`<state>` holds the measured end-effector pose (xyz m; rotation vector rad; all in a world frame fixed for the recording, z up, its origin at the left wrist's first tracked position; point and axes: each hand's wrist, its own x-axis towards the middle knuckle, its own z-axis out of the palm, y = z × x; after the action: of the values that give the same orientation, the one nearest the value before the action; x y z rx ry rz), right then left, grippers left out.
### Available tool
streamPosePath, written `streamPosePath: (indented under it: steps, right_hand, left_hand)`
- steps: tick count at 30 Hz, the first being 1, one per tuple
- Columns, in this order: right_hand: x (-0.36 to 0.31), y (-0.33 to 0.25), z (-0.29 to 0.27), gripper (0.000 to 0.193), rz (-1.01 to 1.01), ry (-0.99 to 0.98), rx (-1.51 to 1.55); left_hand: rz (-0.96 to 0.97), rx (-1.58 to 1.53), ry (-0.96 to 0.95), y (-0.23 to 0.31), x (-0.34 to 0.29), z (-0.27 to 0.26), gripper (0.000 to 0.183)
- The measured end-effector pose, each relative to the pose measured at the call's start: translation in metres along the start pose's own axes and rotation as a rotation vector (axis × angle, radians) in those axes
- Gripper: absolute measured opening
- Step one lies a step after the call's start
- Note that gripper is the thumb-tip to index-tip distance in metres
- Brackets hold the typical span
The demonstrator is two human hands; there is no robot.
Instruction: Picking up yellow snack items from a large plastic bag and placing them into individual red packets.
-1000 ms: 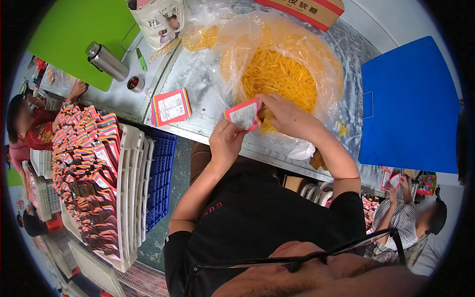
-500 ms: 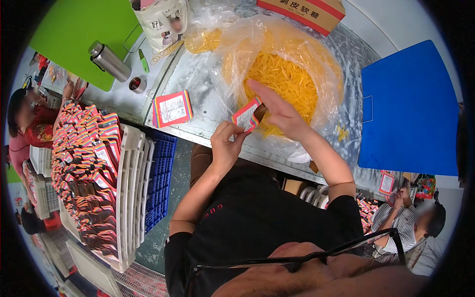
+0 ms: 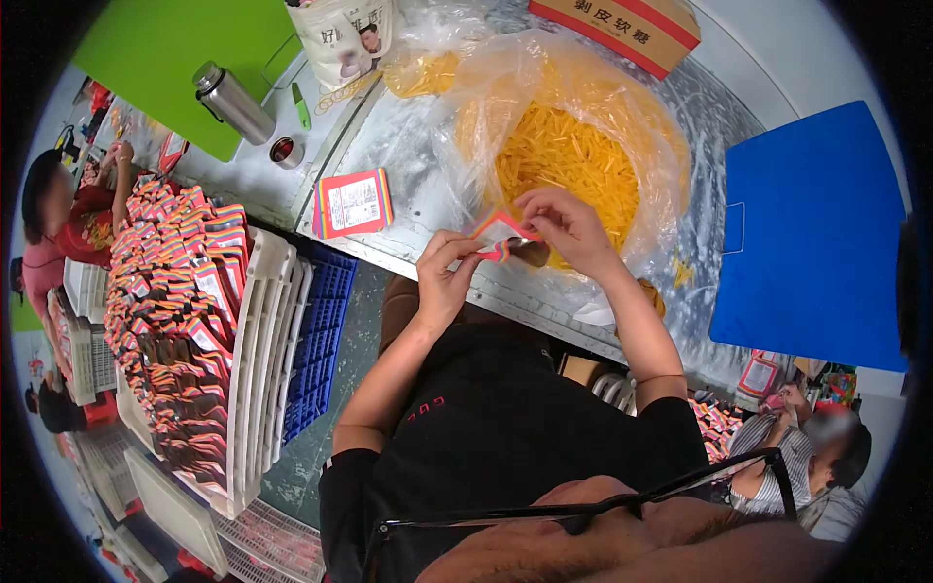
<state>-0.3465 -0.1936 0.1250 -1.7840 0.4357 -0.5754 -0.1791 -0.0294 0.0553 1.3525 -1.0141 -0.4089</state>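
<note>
My left hand (image 3: 445, 279) pinches a small pouch (image 3: 500, 230) with a pink-red border, a pale label and rainbow stripes, tilted above the table's near edge. Part of its dark brown inner side shows toward the right. Over the pouch's upper right end, my right hand (image 3: 573, 231) has its fingers bent together; what they hold, if anything, I cannot make out. Just beyond it, a large clear plastic bag (image 3: 671, 160) lies wide, full of yellow strips (image 3: 564, 151). To the left, a stack of flat pouches (image 3: 352, 203) with the same rainbow edging rests on the table.
A steel flask (image 3: 236, 105), a cup of dark liquid (image 3: 286, 152) and a green-handled knife (image 3: 301, 107) stand or lie at far left. Stacked crates (image 3: 255, 360) of pouches rise at left. A blue board (image 3: 812, 233) is at right, a carton (image 3: 622, 31) behind. Co-workers sit on both sides.
My right hand has gone from stretched flat beside the pouch to bent fingers over its end. The pouch has tipped, its dark side more in sight. The whole view has shifted slightly.
</note>
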Motion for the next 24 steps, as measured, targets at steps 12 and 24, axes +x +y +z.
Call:
streamPosePath:
  steps: [12, 24]
  right_hand:
    - [-0.02, 0.02, -0.006, 0.033, 0.11, -0.051, 0.002]
    - [-0.024, 0.024, 0.014, 0.015, 0.125, 0.119, 0.07]
  left_hand:
    - [-0.075, -0.227, 0.016, -0.028, -0.006, 0.006, 0.015]
    - [-0.008, 0.155, 0.05, -0.014, -0.008, -0.006, 0.014]
